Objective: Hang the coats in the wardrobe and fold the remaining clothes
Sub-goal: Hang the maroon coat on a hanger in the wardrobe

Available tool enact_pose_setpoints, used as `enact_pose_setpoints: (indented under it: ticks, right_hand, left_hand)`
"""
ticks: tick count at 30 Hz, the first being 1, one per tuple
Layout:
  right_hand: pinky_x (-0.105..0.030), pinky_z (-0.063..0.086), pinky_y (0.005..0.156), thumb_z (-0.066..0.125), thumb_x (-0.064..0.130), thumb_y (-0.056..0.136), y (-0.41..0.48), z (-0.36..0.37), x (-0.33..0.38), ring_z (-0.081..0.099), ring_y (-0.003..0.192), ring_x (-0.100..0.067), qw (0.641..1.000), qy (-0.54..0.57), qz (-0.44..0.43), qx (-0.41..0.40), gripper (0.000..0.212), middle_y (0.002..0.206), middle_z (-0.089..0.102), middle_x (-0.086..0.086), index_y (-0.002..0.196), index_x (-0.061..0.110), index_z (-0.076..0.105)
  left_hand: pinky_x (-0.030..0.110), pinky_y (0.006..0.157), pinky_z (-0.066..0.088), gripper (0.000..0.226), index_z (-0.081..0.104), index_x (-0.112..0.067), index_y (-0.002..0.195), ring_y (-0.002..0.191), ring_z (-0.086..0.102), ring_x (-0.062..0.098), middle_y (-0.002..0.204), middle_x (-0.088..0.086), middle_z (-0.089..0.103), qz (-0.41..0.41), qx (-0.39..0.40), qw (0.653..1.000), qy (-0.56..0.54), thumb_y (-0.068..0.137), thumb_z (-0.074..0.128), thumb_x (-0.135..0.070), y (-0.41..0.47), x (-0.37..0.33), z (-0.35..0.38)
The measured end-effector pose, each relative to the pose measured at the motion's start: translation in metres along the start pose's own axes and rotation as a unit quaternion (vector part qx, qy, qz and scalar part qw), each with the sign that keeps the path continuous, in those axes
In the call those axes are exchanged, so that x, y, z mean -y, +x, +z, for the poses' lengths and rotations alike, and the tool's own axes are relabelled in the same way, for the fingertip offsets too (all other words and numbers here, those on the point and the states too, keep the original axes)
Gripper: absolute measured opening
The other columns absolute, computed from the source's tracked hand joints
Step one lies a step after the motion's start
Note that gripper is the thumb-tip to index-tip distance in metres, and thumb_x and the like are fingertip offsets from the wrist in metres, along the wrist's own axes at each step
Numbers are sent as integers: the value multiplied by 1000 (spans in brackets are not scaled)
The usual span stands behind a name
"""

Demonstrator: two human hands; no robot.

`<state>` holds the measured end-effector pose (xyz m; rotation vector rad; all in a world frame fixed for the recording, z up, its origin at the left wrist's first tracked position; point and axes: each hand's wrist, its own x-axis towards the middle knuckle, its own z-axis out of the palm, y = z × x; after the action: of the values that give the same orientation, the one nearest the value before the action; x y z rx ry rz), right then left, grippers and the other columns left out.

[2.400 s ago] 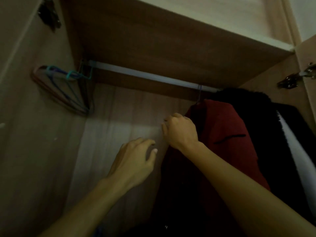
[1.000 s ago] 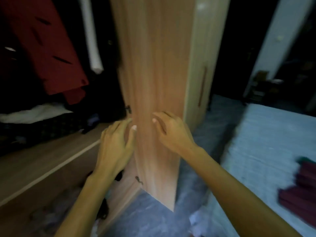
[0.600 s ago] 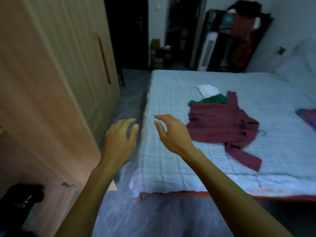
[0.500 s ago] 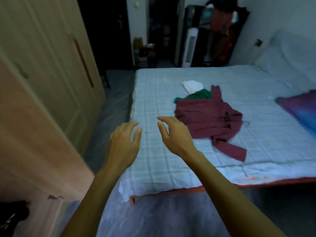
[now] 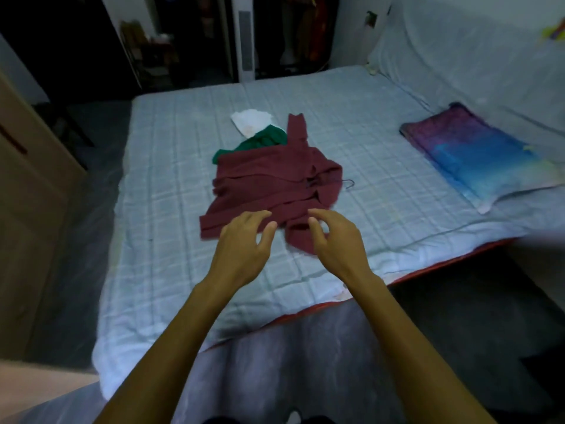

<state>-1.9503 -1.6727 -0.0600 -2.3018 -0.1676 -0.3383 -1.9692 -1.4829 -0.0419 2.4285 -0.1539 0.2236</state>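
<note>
A maroon garment (image 5: 269, 182) lies spread and rumpled on the bed (image 5: 171, 191), with a dark hanger hook poking out at its right side. Behind it a green garment (image 5: 260, 141) is partly covered, and a white cloth (image 5: 250, 121) lies beyond that. My left hand (image 5: 243, 246) hovers over the maroon garment's near left corner, fingers apart and holding nothing. My right hand (image 5: 336, 240) hovers over its near right flap, fingers curled apart and holding nothing.
A purple-and-blue pillow (image 5: 477, 148) lies on the bed's right side. The wooden wardrobe door (image 5: 27, 209) stands at the left. Grey floor runs between wardrobe and bed. A white tower fan (image 5: 246, 38) and dark clutter stand beyond the bed's far end.
I have turned from the wardrobe, where the red coat hangs, to face the bed. Both empty hands have moved forward over the maroon garment's near edge.
</note>
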Motion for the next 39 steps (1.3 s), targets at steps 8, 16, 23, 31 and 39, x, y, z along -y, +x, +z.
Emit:
enact_pose_setpoints:
  ticks: [8, 16, 23, 31, 39]
  right_hand:
    - [-22, 41, 86, 52, 27, 93, 47, 22, -64, 62, 101, -18, 997, -3, 60, 39, 28, 110, 68, -3, 112, 15, 68]
    - [-18, 41, 85, 54, 26, 95, 129, 47, -85, 61, 102, -13, 991, -49, 103, 76, 25, 114, 67, 1, 114, 17, 67]
    - [-26, 45, 91, 53, 26, 95, 196, 62, -101, 61, 106, -15, 983, -75, 144, 85, 26, 116, 66, 0, 115, 17, 66]
    - [-31, 48, 88, 46, 36, 88, 251, 101, -133, 62, 101, -16, 975, -77, 165, 125, 36, 110, 67, 1, 112, 20, 67]
    - [-25, 45, 83, 41, 39, 88, 312, 121, -217, 60, 98, -12, 959, -58, 210, 179, 36, 110, 65, 6, 115, 29, 64]
  left_hand:
    - [46, 94, 44, 50, 60, -16, 121, 108, 57, 24, 117, 4, 62, -43, 41, 998, 11, 90, 37, -48, 66, 31, 41]
    - [48, 95, 43, 45, 61, -16, 120, 109, 57, 21, 117, 2, 63, -53, 68, 995, -53, 90, 40, -44, 170, 65, 76]
    - [43, 93, 46, 44, 61, -18, 119, 106, 58, 17, 114, 0, 63, -48, 90, 990, -95, 90, 40, -43, 242, 79, 93]
    - [38, 91, 45, 51, 62, -15, 118, 103, 60, 20, 114, 2, 65, -3, 92, 996, -19, 89, 34, -46, 311, 82, 120]
    - [38, 93, 43, 53, 60, -18, 120, 105, 58, 19, 116, -1, 63, 35, 152, 987, 26, 89, 30, -48, 401, 55, 185]
